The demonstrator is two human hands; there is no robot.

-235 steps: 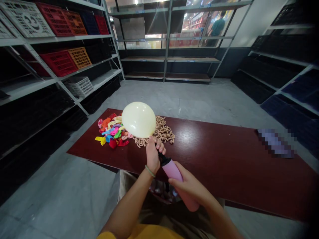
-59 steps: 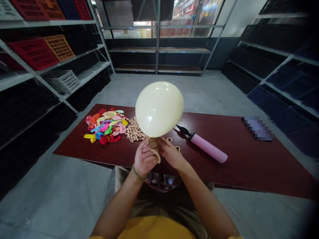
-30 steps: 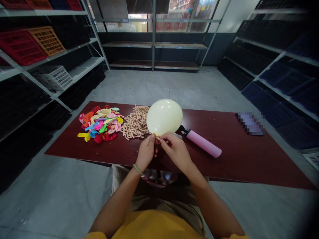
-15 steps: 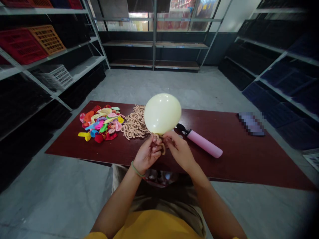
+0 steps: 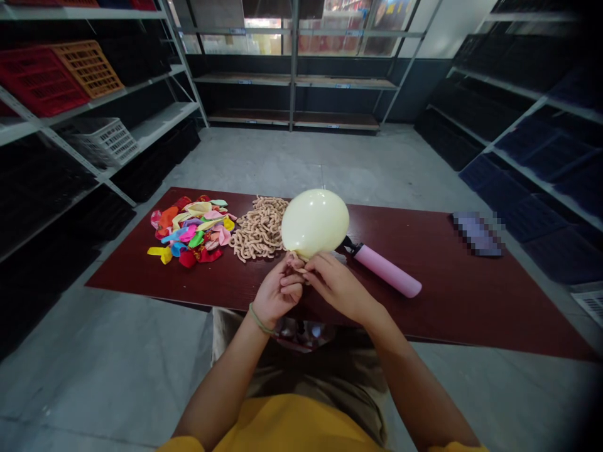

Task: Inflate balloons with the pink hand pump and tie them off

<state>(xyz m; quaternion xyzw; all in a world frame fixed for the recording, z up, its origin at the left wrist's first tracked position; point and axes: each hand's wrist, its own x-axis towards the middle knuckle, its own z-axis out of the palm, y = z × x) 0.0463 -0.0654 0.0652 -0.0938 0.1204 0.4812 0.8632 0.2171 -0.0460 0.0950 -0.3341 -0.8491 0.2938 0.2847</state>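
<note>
A pale yellow inflated balloon (image 5: 315, 223) hangs just above my hands, its neck (image 5: 294, 260) pinched between them. My left hand (image 5: 277, 292) and my right hand (image 5: 336, 287) both grip that neck with their fingertips, and the fingers hide the knot area. Beyond the balloon, a pink hand pump (image 5: 387, 270) with a black nozzle lies on the table, close to my right hand. Left of the balloon sits a heap of tan twisted strips (image 5: 260, 229), probably small balloons. Further left lies a pile of multicoloured deflated balloons (image 5: 188, 232).
The dark red table (image 5: 438, 307) stretches across the view, with a pixelated object (image 5: 477, 233) at its right. Metal shelves stand on both sides and behind, the left ones holding red and orange crates (image 5: 59, 78) and a white basket (image 5: 102, 141). Grey floor surrounds the table.
The balloon has dropped slightly and shifted right. My hands have drawn closer together at its neck, and the tail that dangled below my fingers no longer shows.
</note>
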